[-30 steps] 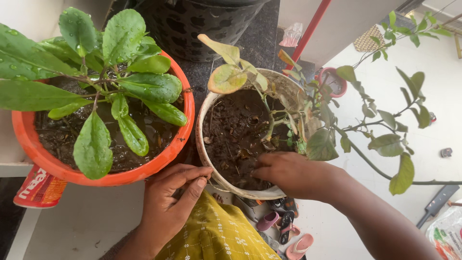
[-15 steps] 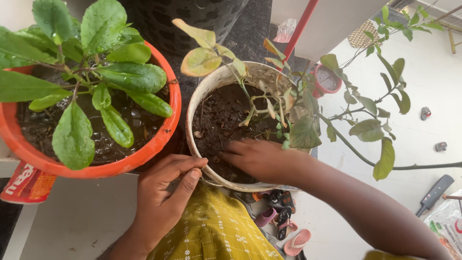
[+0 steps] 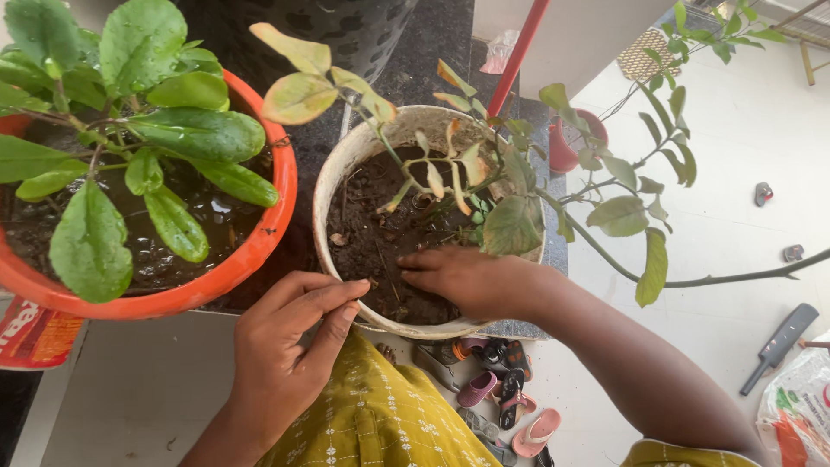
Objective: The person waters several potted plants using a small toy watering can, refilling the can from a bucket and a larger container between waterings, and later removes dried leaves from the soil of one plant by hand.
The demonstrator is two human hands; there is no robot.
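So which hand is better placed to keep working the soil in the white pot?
Right hand: it lies on the soil inside the white pot. The left hand is only at the near rim.

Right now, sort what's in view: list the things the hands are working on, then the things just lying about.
In hand:
- round white pot of dark soil
- its thin-stemmed plant with yellowing leaves
- right hand pressing on the soil
- left hand at the pot's rim

Lying about:
- round orange pot of broad green leaves
- pink sandals
- red pole
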